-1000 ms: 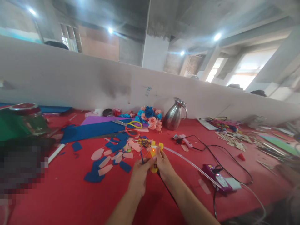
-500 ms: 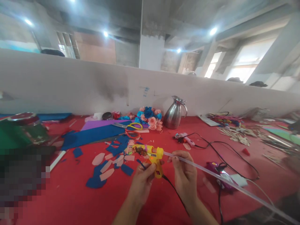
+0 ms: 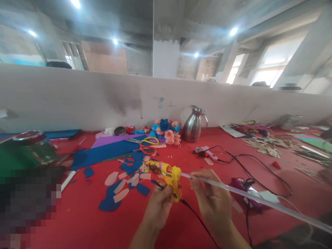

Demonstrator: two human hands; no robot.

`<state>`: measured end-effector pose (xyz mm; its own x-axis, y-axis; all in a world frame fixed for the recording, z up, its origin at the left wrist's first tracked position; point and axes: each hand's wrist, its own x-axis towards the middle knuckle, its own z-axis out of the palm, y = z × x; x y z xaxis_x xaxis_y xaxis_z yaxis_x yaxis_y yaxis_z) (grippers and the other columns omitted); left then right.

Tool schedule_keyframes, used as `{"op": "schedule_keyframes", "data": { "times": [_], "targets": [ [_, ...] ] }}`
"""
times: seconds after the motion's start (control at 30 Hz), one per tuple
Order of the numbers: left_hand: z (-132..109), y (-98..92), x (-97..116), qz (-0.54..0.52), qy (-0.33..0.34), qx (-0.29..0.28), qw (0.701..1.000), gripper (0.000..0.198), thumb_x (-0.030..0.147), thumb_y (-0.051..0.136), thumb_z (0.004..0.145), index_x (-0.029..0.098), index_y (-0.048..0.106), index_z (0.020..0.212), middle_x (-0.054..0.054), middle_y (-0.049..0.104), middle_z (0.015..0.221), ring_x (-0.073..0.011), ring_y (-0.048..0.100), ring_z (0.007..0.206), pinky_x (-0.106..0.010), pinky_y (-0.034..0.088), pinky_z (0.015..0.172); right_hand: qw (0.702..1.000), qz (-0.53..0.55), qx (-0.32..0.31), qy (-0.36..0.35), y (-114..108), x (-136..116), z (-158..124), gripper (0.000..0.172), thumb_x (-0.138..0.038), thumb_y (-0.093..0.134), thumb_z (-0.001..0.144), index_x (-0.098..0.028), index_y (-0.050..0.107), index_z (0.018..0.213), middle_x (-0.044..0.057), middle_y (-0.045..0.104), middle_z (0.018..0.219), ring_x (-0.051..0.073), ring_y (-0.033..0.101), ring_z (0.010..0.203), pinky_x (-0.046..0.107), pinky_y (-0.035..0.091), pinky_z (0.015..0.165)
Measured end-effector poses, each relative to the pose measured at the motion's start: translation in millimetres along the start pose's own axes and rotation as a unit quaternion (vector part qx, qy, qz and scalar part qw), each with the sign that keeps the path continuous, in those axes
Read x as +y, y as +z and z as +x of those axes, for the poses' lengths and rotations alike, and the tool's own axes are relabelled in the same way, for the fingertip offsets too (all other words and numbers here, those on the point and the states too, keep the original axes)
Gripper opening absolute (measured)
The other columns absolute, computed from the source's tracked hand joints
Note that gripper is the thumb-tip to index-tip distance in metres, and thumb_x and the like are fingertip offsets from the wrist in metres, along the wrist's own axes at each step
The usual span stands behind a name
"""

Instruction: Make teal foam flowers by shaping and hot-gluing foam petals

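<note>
My left hand [image 3: 158,204] is wrapped round the handle of a yellow glue gun [image 3: 172,181], whose dark, crusted nozzle end points left. A small light glows on its side, and a black cable leaves its base. From the back of the gun a long translucent glue stick [image 3: 233,189] runs out to the lower right. My right hand [image 3: 212,197] pinches that stick between thumb and fingers, a short way behind the gun. Blue and pale pink cut pieces [image 3: 121,195] lie on the red table [image 3: 85,221] left of the gun.
Yellow-handled scissors [image 3: 150,140] lie on a blue sheet [image 3: 103,152]. Behind are paper flowers [image 3: 168,131] and a metal jug [image 3: 192,126]. At right lie a pink glue gun [image 3: 207,153], cables, a purple power strip [image 3: 249,193] and wooden sticks [image 3: 264,147]. A lidded jar [image 3: 35,147] stands left.
My right hand has shifted slightly right and its back has turned more into view, still on the glue stick. The view has moved a little; the left hand keeps hold of the glue gun.
</note>
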<state>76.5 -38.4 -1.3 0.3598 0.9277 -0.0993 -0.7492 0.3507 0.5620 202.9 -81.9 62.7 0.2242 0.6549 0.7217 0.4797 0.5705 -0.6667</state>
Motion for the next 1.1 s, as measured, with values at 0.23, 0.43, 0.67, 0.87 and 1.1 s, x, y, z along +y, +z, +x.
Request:
{"op": "schedule_keyframes", "data": {
  "times": [0.23,0.43,0.67,0.87,1.1],
  "targets": [
    [0,0.1,0,-0.009,-0.008,0.019,1.000,0.030,0.028,0.088,0.046,0.016,0.065,0.062,-0.002,0.073,0.068,-0.0143,0.067,0.062,-0.022,0.049,0.060,0.999,-0.016,0.030,0.023,11,-3,0,0.009,-0.021,0.058,0.085,-0.020,0.057,0.076,-0.003,0.056,0.062,0.010,0.054,0.054,0.019,0.045,0.053],
    [2,-2.6,1,-0.011,0.000,0.025,1.000,0.027,0.027,0.086,0.050,0.015,0.064,0.061,-0.003,0.072,0.067,-0.0158,0.067,0.065,-0.023,0.049,0.061,0.998,0.011,0.027,0.064,19,-2,2,0.011,-0.025,0.057,0.086,-0.020,0.058,0.077,-0.002,0.058,0.065,0.011,0.056,0.059,0.020,0.046,0.057],
    [0,1.7,1,-0.028,0.004,0.030,0.999,0.028,0.024,0.088,0.046,0.015,0.063,0.056,-0.002,0.072,0.066,-0.0137,0.066,0.062,-0.021,0.048,0.060,0.998,0.012,0.004,0.060,10,1,9,0.011,-0.026,0.057,0.085,-0.018,0.061,0.079,-0.001,0.058,0.063,0.012,0.056,0.056,0.022,0.045,0.054],
    [-1,5.1,1,-0.017,0.005,0.043,0.999,0.028,0.025,0.088,0.047,0.015,0.064,0.058,-0.001,0.071,0.065,-0.0119,0.066,0.063,-0.020,0.048,0.063,0.996,0.025,0.046,0.076,19,1,8,0.015,-0.029,0.059,0.084,-0.018,0.059,0.074,-0.001,0.057,0.061,0.011,0.053,0.052,0.022,0.043,0.050],
    [1,0.8,-2,-0.035,0.000,0.093,0.995,0.030,0.023,0.088,0.044,0.015,0.061,0.056,0.000,0.069,0.060,-0.0109,0.063,0.058,-0.019,0.048,0.059,0.990,0.074,0.045,0.112,27,8,7,0.015,-0.032,0.059,0.084,-0.019,0.056,0.079,0.000,0.057,0.069,0.012,0.055,0.061,0.023,0.048,0.058]
  ]
}}
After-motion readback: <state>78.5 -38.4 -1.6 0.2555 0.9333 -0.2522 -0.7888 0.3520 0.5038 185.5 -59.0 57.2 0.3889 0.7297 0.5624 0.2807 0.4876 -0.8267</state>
